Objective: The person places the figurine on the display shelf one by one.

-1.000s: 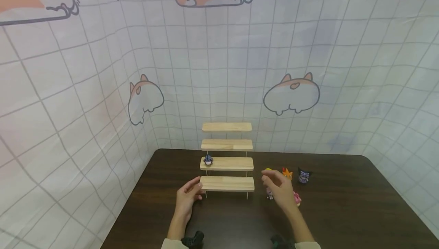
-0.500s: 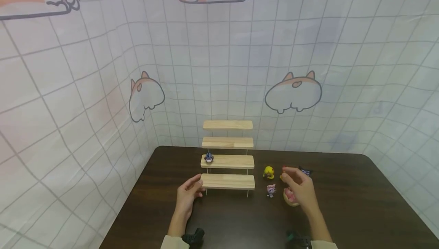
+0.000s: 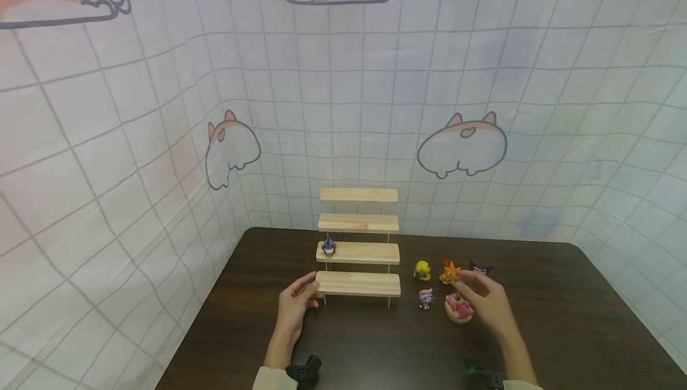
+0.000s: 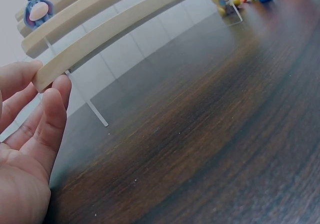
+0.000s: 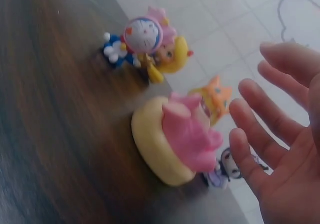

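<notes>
My left hand (image 3: 294, 306) pinches the left end of the lowest board of a four-step wooden display stand (image 3: 358, 281); the left wrist view shows fingers above and below the board end (image 4: 50, 76). A blue donkey figurine (image 3: 328, 247) sits at the left of the second step up. My right hand (image 3: 491, 303), fingers spread and holding nothing in the right wrist view, hovers beside a pink figurine in a cream base (image 5: 192, 134). Around it stand an orange figurine (image 3: 448, 274), a yellow-haired one (image 3: 422, 271), a pink-hooded one (image 3: 426, 299) and a dark-eared one (image 5: 230, 165), partly hidden.
Everything stands on a dark wooden table (image 3: 365, 342). White grid-patterned cloth (image 3: 354, 127) with dog drawings hangs behind and at both sides. Thin wire legs (image 4: 90, 103) carry the stand.
My right hand has moved rightward from beside the stand, over the figurines, to their right side, uncovering several of them. My left hand stays on the lowest board. The view shifts slightly.
</notes>
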`<action>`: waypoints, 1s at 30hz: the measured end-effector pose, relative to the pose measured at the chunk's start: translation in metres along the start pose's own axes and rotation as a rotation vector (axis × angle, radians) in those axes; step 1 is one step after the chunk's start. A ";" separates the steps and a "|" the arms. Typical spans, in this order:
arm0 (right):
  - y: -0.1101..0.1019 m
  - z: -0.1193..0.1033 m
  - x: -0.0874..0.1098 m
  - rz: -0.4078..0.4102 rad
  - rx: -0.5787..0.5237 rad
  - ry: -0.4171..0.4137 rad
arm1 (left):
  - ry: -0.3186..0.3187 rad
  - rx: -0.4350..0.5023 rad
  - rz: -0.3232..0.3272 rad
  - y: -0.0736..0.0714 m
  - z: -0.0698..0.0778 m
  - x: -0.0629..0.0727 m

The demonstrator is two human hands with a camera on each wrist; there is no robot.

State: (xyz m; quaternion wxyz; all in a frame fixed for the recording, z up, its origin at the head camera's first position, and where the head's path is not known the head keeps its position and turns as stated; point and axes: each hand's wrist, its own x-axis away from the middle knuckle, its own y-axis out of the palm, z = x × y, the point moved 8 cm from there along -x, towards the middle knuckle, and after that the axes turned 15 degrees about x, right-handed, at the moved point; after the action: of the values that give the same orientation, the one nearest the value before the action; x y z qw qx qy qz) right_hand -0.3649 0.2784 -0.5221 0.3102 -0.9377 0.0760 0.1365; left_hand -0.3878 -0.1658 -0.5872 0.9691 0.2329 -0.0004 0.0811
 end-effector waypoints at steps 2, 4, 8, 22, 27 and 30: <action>-0.001 0.002 0.001 -0.014 0.013 -0.017 | -0.002 0.000 -0.001 0.000 0.000 0.000; -0.001 0.005 0.003 -0.030 0.027 -0.023 | -0.005 -0.001 0.001 0.000 0.000 0.001; 0.000 0.012 0.005 -0.077 0.040 -0.024 | -0.004 -0.003 0.001 0.000 0.001 0.001; 0.013 0.034 0.012 -0.283 0.046 0.065 | -0.010 -0.008 -0.005 0.002 0.001 0.000; 0.016 0.037 0.013 -0.317 0.074 0.059 | -0.009 -0.005 -0.006 0.001 0.001 0.000; 0.017 0.037 0.014 -0.334 0.077 0.051 | -0.010 -0.005 -0.004 0.001 0.001 0.001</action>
State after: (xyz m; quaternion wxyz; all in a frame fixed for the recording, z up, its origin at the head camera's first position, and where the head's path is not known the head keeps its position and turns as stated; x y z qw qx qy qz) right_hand -0.3634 0.2859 -0.5642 0.3621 -0.9280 -0.0678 0.0561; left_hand -0.3872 -0.1654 -0.5856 0.9699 0.2308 -0.0051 0.0781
